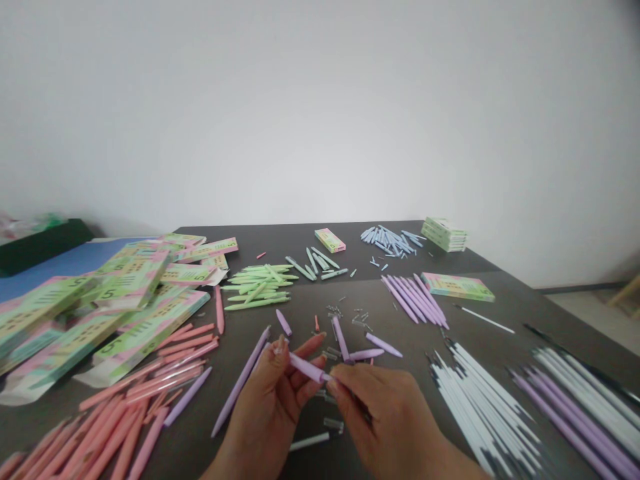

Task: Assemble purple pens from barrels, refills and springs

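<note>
My left hand (280, 390) is closed round a purple pen barrel (306, 367), its thumb pressing near the upper left end. At the barrel's lower right end, my right hand (385, 407) pinches a small part, mostly hidden by the fingers. Beyond the hands lie loose purple pen parts (384, 344) and small metal springs (357, 317). A long purple pen (241, 381) rests just left of my left hand. Below and between the hands, a white refill (310, 441) lies on the dark table.
Pink barrels (115, 433) and printed boxes (130, 287) crowd the left. Green pens (260, 283) and blue parts (387, 240) lie farther back. Purple barrels (415, 298) and white refills (480, 400) are at right, near a flat box (457, 287) and stacked boxes (444, 235).
</note>
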Demonstrator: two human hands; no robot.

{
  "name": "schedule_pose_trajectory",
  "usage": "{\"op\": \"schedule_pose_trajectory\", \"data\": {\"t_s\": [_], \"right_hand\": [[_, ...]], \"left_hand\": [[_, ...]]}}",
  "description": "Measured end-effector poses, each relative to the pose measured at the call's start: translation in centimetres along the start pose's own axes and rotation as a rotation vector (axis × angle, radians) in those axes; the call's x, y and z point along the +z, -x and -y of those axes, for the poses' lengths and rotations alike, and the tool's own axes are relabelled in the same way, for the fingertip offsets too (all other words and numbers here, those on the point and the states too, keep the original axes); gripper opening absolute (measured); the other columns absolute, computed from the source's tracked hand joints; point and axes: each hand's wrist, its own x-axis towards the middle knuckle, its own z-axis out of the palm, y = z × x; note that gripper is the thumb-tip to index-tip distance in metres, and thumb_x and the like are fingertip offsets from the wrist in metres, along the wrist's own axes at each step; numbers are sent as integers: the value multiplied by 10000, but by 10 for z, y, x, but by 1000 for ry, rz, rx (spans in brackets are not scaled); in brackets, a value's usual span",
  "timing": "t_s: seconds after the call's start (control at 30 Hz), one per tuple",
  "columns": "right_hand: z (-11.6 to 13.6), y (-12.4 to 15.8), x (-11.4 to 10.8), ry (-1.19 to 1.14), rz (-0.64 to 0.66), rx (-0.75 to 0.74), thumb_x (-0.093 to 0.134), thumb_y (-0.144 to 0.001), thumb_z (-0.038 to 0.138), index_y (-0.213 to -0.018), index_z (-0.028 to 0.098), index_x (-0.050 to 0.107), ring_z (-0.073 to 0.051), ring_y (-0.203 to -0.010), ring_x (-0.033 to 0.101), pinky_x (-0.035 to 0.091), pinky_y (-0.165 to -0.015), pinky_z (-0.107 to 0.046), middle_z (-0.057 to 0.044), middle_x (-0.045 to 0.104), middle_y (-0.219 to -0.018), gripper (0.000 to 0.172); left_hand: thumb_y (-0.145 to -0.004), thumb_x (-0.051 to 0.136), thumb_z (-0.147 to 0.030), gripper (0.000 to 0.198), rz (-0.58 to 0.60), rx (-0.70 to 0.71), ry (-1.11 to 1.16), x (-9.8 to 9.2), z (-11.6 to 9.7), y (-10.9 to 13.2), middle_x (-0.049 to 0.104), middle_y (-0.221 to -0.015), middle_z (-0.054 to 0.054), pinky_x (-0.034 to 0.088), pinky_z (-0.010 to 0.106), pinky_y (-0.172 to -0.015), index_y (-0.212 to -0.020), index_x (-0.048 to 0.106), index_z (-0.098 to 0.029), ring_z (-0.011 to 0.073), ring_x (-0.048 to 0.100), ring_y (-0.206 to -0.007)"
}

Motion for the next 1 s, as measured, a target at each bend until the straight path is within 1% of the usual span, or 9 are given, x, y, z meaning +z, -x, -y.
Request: {"op": "schedule_pose_trajectory", "data": {"t_s": [0.17,0.37,0.5,0.6,0.67,0.77,0.8,0.9,1.0], "right_hand": [[-3,1,4,139,0,-24,360,-897,196,-785,183,604,-141,-536,582,326,-512,-234,-26,650,-643,269],[-2,1,0,310,-119,-160,381,-913,245,-795,196,622,-134,-455,531,265,-460,-248,-3,600,-552,273],[1,1,-1,222,-140,-188,375,-926,312,-835,203,646,-128,-448,526,278,-448,-243,1,598,-548,306],[1,1,1,80,-126,-112,434,-897,398,-886,210,653,-123,-469,552,330,-462,-222,5,621,-580,290],[0,0,1,20,-113,-55,514,-850,422,-930,204,646,-137,-542,599,380,-513,-213,-4,659,-645,267],[0,-2,-3,-94,-57,34,626,-778,381,-1011,224,624,-153,-704,644,432,-632,-206,-9,703,-813,281],[0,-3,-6,-134,-32,73,650,-759,357,-1026,242,621,-144,-709,641,434,-643,-199,4,703,-825,292],[1,-6,-12,-180,31,168,673,-729,306,-1034,279,628,-102,-564,583,413,-567,-176,46,669,-693,310],[1,-9,-16,-160,60,194,640,-742,281,-1027,269,637,-88,-481,510,363,-492,-175,52,618,-603,286]], "left_hand": [[-852,480,-173,38,14,-31,-71,-3,9,0,708,-933,165,566,308,-579,-822,503,-168,197,693,-689],[-814,531,-146,81,21,-148,-94,-7,14,-2,679,-634,77,523,228,-460,-849,598,-117,133,623,-508],[-789,555,-109,93,78,-179,-3,-7,15,0,661,-643,58,519,223,-479,-843,630,-104,115,603,-517],[-756,606,-115,60,147,-231,57,-7,17,3,652,-670,51,486,202,-452,-812,627,-109,114,593,-535],[-748,624,-125,46,146,-261,74,-6,18,4,650,-669,55,467,193,-428,-791,621,-109,114,589,-528],[-755,613,-107,25,133,-286,82,-6,15,5,648,-638,53,478,189,-419,-779,620,-103,103,583,-493],[-759,603,-90,36,123,-286,87,-7,14,4,649,-628,50,494,192,-427,-787,622,-101,99,587,-486],[-781,561,-61,92,80,-284,96,-7,7,2,650,-596,46,535,211,-441,-842,622,-93,90,589,-449],[-819,506,-70,121,56,-285,114,-6,-1,0,639,-563,43,528,192,-405,-881,607,-88,80,574,-412]]}}
